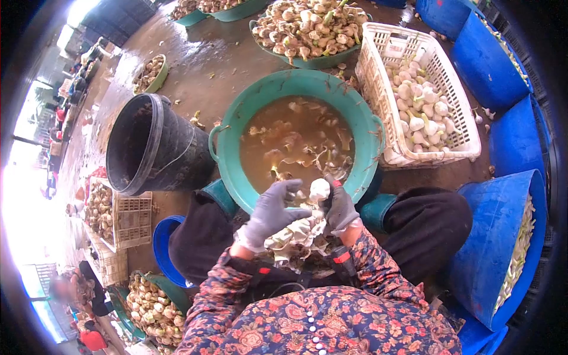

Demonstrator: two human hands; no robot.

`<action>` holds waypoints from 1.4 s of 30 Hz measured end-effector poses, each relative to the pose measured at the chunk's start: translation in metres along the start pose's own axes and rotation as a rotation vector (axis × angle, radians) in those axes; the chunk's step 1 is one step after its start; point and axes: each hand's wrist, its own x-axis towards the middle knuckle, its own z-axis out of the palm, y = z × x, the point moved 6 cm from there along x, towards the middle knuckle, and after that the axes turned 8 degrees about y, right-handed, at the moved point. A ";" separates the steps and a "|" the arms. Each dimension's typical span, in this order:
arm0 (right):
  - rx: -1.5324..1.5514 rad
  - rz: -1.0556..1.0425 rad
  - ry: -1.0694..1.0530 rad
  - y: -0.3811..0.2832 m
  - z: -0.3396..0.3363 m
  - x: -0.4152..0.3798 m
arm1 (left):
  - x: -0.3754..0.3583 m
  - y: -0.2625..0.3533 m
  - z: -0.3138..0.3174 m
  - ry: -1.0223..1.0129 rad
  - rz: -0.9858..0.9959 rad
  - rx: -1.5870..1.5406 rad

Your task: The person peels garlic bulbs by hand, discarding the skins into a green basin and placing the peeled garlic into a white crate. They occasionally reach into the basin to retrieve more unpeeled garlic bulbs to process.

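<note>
A peeled-looking white garlic bulb (pixel 319 189) is held up in my right hand (pixel 341 207), which wears a grey glove and is closed on it. To its left, my left hand (pixel 273 212), also gloved, has its thumb and fingers apart and appears to hold nothing. Below both hands, pale garlic skins (pixel 296 238) are heaped on my lap. Just beyond them stands a green tub (pixel 234 127) of brown water, with loose skins floating in it.
A white crate (pixel 467 145) of clean garlic bulbs stands right of the tub. A black bucket (pixel 160 148) tilts at its left. Another basin holds dirt-covered garlic (pixel 310 29) at the back. Blue barrels (pixel 488 231) line the right side, and a white crate (pixel 131 219) sits left.
</note>
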 end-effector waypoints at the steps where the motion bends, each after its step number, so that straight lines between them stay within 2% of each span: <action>1: 0.017 0.002 0.058 -0.001 0.008 -0.008 | 0.005 0.003 0.007 0.044 0.066 0.024; 2: 0.020 0.002 0.066 0.001 0.005 -0.007 | 0.007 0.006 0.014 0.086 0.128 0.042; 4: -0.169 0.012 0.101 0.006 -0.004 -0.004 | 0.010 0.003 0.028 0.102 0.243 0.101; 6: -0.141 0.051 0.099 0.008 -0.007 -0.004 | 0.011 -0.003 0.031 0.146 0.251 0.039; 8: -0.131 0.189 -0.011 0.016 -0.005 -0.003 | 0.014 -0.022 0.033 0.068 0.078 -0.123; 9: -0.114 0.107 -0.219 0.013 0.005 -0.008 | 0.010 -0.025 0.034 0.027 0.080 -0.159; 10: -0.110 0.105 -0.215 0.015 0.006 -0.008 | 0.006 -0.021 0.029 0.022 0.081 -0.160; 12: -0.063 -0.006 -0.234 0.012 0.009 -0.004 | -0.009 -0.028 0.032 -0.242 -0.354 -0.531; 13: 0.142 0.227 -0.381 0.019 0.000 0.009 | -0.011 -0.020 0.024 -0.291 -0.315 -0.702; 14: 0.146 0.226 -0.378 0.016 -0.001 0.010 | -0.015 -0.021 0.014 -0.366 -0.413 -0.738; 16: 0.418 0.446 -0.312 0.019 -0.004 0.011 | -0.016 -0.029 0.004 -0.557 -0.377 -0.638; 17: 0.421 0.436 -0.367 0.019 -0.002 0.012 | -0.012 -0.032 -0.001 -0.600 -0.318 -0.447; 18: 0.417 0.438 -0.372 0.019 -0.002 0.012 | -0.005 -0.034 -0.001 -0.594 -0.316 -0.445; 20: 0.329 0.275 -0.211 0.010 -0.002 0.011 | 0.014 -0.069 -0.008 -0.484 -0.337 0.191; 21: 0.357 0.287 -0.325 0.011 -0.003 0.018 | 0.031 -0.098 -0.011 -0.362 -0.353 0.277; 23: 0.383 0.269 -0.348 0.004 0.004 0.012 | 0.066 -0.147 -0.017 -0.079 -0.385 0.164; 24: 0.360 0.270 -0.340 0.002 0.005 0.013 | 0.084 -0.166 -0.014 -0.073 -0.383 0.162; 25: 0.326 0.250 -0.315 0.000 0.002 0.011 | 0.103 -0.187 -0.023 0.095 -0.437 0.236; 26: 0.359 0.156 -0.406 -0.008 0.006 0.005 | 0.121 -0.204 -0.032 0.262 -0.490 0.308; 28: 0.175 0.051 -0.371 -0.007 0.001 0.011 | 0.159 -0.234 -0.034 0.317 -0.528 0.397; 30: 0.257 0.147 -0.385 0.002 -0.005 0.022 | 0.187 -0.249 -0.036 0.364 -0.564 0.480; 32: 0.032 -0.049 -0.334 -0.002 -0.002 0.019 | 0.211 -0.246 -0.034 0.323 -0.424 0.735; 33: -0.039 -0.077 -0.278 -0.003 0.000 0.018 | 0.219 -0.248 -0.029 0.259 -0.408 0.785; 34: 0.071 0.097 -0.222 0.001 0.001 0.022 | 0.228 -0.259 -0.026 0.244 -0.413 0.778; 36: 0.123 0.274 -0.106 0.011 -0.004 0.033 | 0.232 -0.295 -0.006 -0.086 -0.528 0.747; 37: 0.128 0.283 -0.091 0.011 -0.002 0.034 | 0.222 -0.274 -0.003 -0.096 -0.515 0.671; 38: 0.008 0.196 -0.031 0.007 0.000 0.035 | 0.210 -0.273 0.003 -0.107 -0.519 0.677; 39: -0.112 0.104 0.024 0.001 0.001 0.037 | 0.199 -0.265 0.015 -0.163 -0.462 0.368; 40: -0.103 0.107 0.028 0.007 -0.004 0.045 | 0.186 -0.253 0.028 -0.219 -0.400 0.059; 42: -0.336 -0.159 0.112 0.014 -0.027 0.060 | 0.150 -0.193 0.041 -0.319 -0.371 -0.138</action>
